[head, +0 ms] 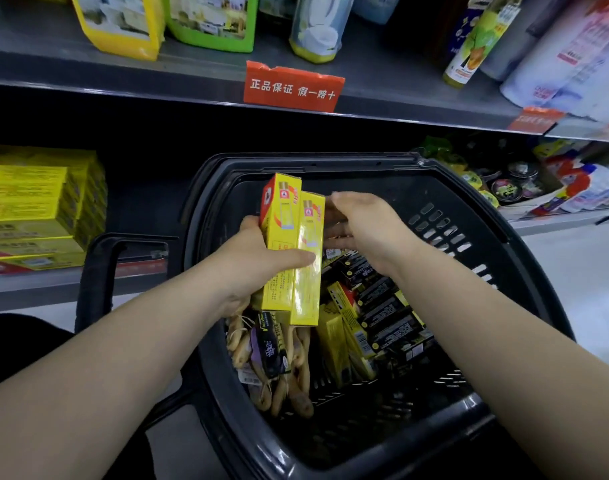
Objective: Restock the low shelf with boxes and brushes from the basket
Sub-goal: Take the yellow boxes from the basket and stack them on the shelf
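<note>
over the basket (330, 160), two yellow boxes (283, 220) in the grip of the left hand (261, 258), right hand (365, 226) slack-fingered beside them

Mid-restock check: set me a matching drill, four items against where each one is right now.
Items:
1. two yellow boxes
2. brushes
3. black boxes
4. stack of yellow boxes

Places:
A. on the low shelf, far left
B. gripped in the left hand
C. right part of the basket
D. left part of the basket

Pairs: 1-B, 2-D, 3-C, 4-A
</note>
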